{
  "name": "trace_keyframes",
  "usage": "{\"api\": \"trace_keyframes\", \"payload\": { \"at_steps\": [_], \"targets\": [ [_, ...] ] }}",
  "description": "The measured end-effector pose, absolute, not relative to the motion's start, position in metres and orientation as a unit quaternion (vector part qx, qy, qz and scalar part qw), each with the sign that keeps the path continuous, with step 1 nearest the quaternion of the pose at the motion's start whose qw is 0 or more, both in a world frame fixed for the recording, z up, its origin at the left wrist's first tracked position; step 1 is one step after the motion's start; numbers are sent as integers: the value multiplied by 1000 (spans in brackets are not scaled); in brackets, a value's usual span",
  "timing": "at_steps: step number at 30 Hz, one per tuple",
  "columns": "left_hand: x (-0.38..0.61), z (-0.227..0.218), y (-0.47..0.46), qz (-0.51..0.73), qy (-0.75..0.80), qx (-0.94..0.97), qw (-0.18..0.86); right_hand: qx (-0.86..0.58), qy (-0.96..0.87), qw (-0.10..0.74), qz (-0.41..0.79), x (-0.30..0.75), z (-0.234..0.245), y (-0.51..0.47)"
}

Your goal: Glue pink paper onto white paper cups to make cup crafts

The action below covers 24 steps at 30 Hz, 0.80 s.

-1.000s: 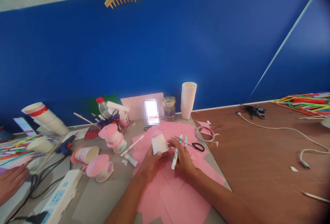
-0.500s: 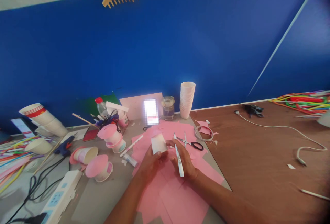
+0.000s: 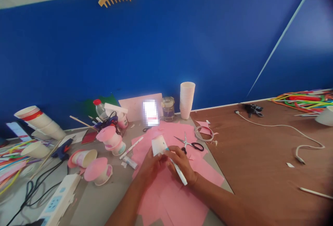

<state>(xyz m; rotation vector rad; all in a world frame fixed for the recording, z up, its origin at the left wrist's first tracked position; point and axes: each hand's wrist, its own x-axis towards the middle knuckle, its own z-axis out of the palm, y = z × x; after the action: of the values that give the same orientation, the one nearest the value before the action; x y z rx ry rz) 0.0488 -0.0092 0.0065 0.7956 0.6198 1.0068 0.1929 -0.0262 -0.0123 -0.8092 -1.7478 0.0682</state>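
My left hand (image 3: 150, 165) pinches a small white piece of paper (image 3: 159, 145), held up above the pink paper sheets (image 3: 179, 198). My right hand (image 3: 182, 163) grips a white marker pen (image 3: 177, 169), its tip touching the white paper's lower right edge. Black-handled scissors (image 3: 191, 143) lie just beyond my right hand on the pink sheets.
Pink-lidded paper cups (image 3: 110, 137) and a glue gun (image 3: 62, 148) lie left. A cup stack (image 3: 186, 100), a jar (image 3: 169, 108) and a bottle (image 3: 99, 108) stand by the blue wall. A white cable (image 3: 281, 127) crosses the brown table (image 3: 260, 170); coloured straws (image 3: 304, 100) lie far right. A power strip (image 3: 59, 198) sits near left.
My right hand turned the pen round from hanging tip-down to writing grip and brought its tip to the white paper. Another person's hand at the far left edge has gone from view.
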Motion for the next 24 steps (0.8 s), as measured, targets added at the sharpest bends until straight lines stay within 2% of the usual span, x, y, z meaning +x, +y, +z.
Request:
{"api": "trace_keyframes", "payload": {
  "at_steps": [10, 24],
  "targets": [
    [48, 3, -8, 466, 291, 370, 749, -381, -705, 592, 82, 192, -16, -25],
    [49, 5, -9, 462, 298, 376, 746, -368, -712, 592, 85, 192, -11, -26]
  ]
}}
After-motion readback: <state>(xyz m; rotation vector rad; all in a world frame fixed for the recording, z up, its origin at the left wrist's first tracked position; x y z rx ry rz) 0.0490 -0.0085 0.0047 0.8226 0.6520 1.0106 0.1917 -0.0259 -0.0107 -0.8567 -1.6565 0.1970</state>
